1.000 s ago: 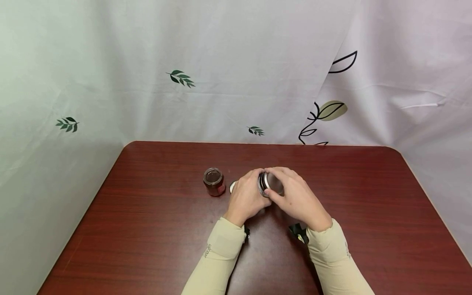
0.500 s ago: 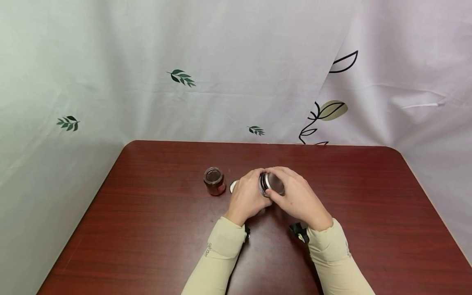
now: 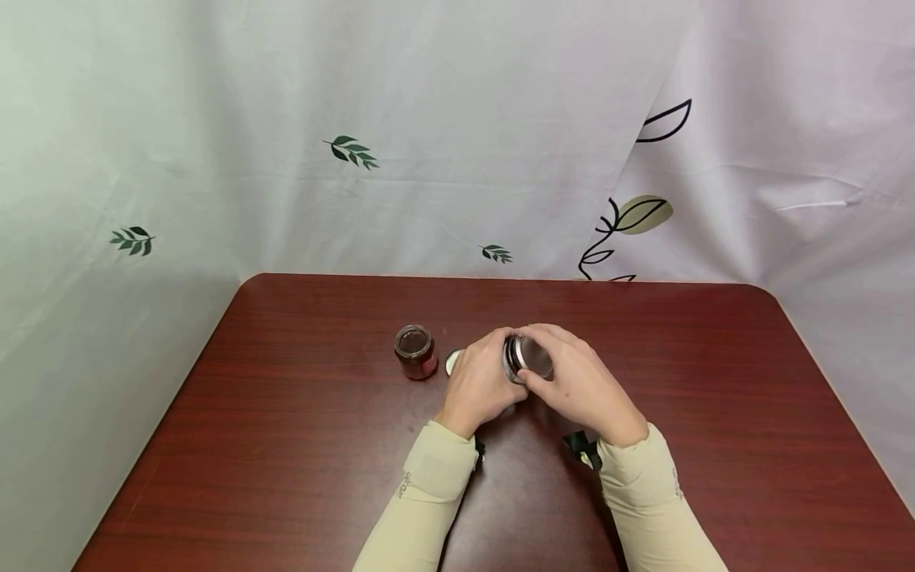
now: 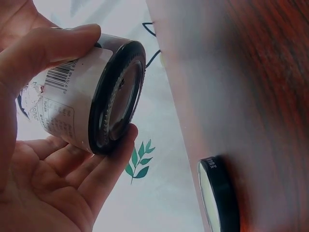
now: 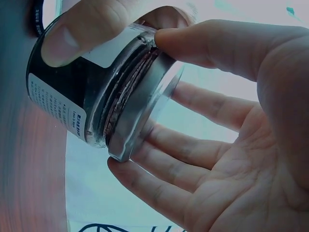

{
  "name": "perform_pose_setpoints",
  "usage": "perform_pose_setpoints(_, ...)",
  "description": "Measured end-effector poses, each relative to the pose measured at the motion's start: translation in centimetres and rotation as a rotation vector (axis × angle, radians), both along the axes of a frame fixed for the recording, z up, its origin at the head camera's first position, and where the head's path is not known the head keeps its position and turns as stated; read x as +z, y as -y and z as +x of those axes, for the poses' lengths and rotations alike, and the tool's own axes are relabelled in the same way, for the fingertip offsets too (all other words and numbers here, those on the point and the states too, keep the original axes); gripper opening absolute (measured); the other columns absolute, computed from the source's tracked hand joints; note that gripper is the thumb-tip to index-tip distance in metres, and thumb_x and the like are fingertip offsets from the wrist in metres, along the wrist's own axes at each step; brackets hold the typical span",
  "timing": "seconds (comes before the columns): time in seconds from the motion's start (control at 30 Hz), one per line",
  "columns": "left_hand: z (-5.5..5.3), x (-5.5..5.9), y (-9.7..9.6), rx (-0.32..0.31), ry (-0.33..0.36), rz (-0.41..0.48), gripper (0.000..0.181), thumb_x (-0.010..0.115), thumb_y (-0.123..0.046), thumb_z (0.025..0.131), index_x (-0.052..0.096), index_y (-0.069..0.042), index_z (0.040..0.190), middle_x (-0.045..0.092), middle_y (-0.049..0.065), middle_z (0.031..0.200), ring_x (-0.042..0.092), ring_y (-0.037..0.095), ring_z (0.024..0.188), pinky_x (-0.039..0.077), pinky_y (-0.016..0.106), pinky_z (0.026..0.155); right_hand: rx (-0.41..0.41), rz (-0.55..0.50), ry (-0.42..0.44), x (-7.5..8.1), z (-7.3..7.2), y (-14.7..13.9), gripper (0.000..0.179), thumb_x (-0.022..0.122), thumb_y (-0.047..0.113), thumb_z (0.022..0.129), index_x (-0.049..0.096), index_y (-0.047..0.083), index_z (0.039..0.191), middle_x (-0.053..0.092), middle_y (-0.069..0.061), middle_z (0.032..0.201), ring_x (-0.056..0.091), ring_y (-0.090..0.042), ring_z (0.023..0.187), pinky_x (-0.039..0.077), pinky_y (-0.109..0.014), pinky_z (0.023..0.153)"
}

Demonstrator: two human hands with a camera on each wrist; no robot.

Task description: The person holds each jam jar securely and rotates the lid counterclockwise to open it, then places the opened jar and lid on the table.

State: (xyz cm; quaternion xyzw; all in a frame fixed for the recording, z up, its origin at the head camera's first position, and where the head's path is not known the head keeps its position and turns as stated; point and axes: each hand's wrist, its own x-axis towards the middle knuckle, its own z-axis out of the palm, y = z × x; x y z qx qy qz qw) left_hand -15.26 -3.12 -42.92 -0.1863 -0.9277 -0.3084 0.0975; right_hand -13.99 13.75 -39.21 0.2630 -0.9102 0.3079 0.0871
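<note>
My left hand (image 3: 477,383) grips the body of a glass jar (image 4: 72,96) with dark contents and white labels. The jar is tilted, its base showing in the left wrist view. On the jar's other end, the thumb and fingertips of my right hand (image 3: 582,389) hold a silver lid (image 5: 145,101) by its edge. Ridged threads show between lid and glass in the right wrist view. Left of the hands, a second jar (image 3: 416,361) with dark red contents stands uncapped. A black lid (image 4: 224,198) with a pale inside lies beside my left hand, partly hidden by it in the head view.
Everything is on or over a reddish-brown wooden table (image 3: 300,445). A pale curtain (image 3: 443,95) with leaf prints hangs behind its far edge. Dark straps (image 3: 582,450) show at the sleeve cuffs.
Almost nothing differs. Both hands keep their hold on the jar and lid, shifting only very slightly to the right; the uncapped jar and black lid stay put.
</note>
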Motion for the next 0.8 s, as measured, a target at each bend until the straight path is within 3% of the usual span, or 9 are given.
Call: perform_pose_setpoints(0.8,-0.05,-0.13,-0.08,-0.015,0.027,-0.006,0.071,0.088,-0.020,0.064,0.060,-0.005,0.129,0.069,0.008,0.116,0.069,0.024,0.095,0.056,0.037,0.082,0.032,-0.001,0.025,-0.04,-0.04,-0.39,0.052,0.080,0.008,0.080,0.064,0.004,0.129,0.060,-0.013,0.132,0.059,-0.028,0.121,0.047,-0.046,0.101)
